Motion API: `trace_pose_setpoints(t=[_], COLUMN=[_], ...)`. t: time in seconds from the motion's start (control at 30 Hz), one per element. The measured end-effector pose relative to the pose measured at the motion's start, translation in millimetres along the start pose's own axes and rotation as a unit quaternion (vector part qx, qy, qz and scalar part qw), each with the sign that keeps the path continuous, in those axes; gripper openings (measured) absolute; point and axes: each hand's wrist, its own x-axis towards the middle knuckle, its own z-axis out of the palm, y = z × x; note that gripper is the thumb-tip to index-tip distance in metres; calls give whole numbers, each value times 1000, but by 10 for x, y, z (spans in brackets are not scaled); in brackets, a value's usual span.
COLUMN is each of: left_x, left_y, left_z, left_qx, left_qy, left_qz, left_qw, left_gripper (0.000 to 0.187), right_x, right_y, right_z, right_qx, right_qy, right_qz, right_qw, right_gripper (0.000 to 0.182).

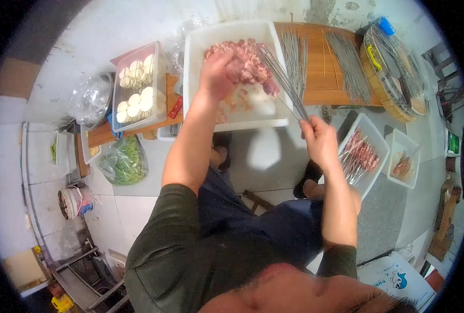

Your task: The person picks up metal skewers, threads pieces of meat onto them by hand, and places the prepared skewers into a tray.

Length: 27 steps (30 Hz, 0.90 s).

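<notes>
In the big white plastic tub [200, 62], pink raw meat pieces [242, 60] are pinched by the left hand [219, 73]. Thin metal skewers [284, 81] are gripped by the right hand [319, 140]. Right of the tub, some filled skewers [361, 155] are laid in a white tray [381, 138]; much meat is left.

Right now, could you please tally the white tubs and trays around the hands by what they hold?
Raw meat pieces, tub: 1
Finished meat skewers, trays: 2
White round slices, clear-sided tub: 1
Total: 4
The left hand is in the meat; the right hand grips a bundle of skewers.
</notes>
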Motion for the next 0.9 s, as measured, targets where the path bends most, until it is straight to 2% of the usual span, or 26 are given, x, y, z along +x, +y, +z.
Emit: trace_pose_setpoints(t=[0.1,0.2,0.4,0.7,0.8,0.9], left_x=[0,-96,-101,-46,-51,-44], left_y=[21,56,39,19,18,8], left_z=[47,232,231,172,155,158], left_qx=[18,40,104,100,144,151], left_qy=[15,89,102,34,63,84], left_qz=[15,45,36,26,28,48], left_qw=[1000,994,989,994,987,984], left_gripper=[18,22,22,23,23,14], right_x=[-8,-14,-6,23,24,6], right_y=[4,-29,-4,5,55,45], right_z=[-21,-88,-123,-89,-131,-171], right_qx=[-15,-11,-1,-23,-34,-11], right_qy=[4,9,25,6,13,31], right_qz=[-12,0,-11,-11,-22,-14], right_qw=[1000,1000,1000,1000,999,999], right_gripper=[28,28,28,29,29,29])
